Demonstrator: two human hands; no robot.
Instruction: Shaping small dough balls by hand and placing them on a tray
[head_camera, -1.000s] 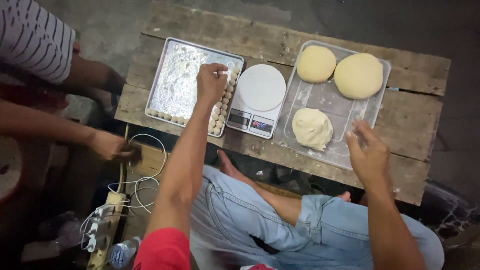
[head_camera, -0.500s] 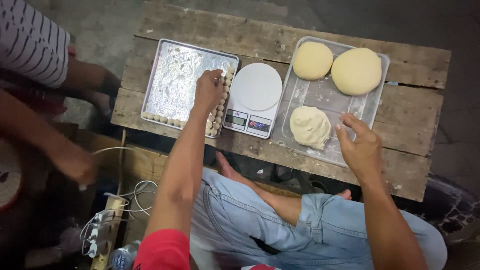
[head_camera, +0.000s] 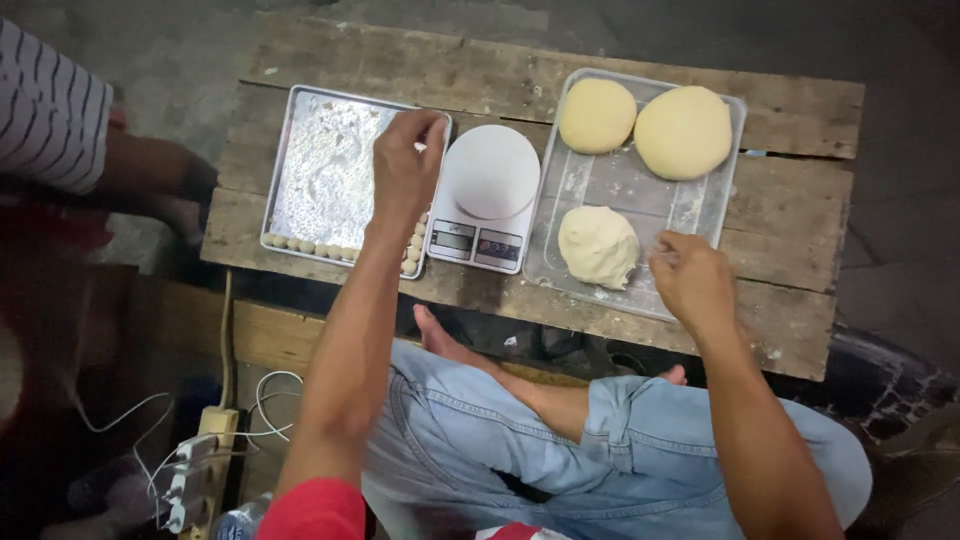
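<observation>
Two rows of small dough balls (head_camera: 330, 247) lined along the near and right edges of the floured metal tray (head_camera: 330, 160), most of its floor unfilled; three large dough lumps (head_camera: 598, 246) left in the clear plastic tray (head_camera: 700, 215). Left hand (head_camera: 405, 165) over the metal tray's right edge, fingers pinched narrow, contents hidden. Right hand (head_camera: 690, 280) just beside the nearest lump, fingers curled, holding unclear. White scale (head_camera: 485, 195) between trays on the wooden counter (head_camera: 800, 310).

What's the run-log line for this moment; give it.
left hand over metal tray edge; right hand by dough lump on clear tray; scale between trays
</observation>
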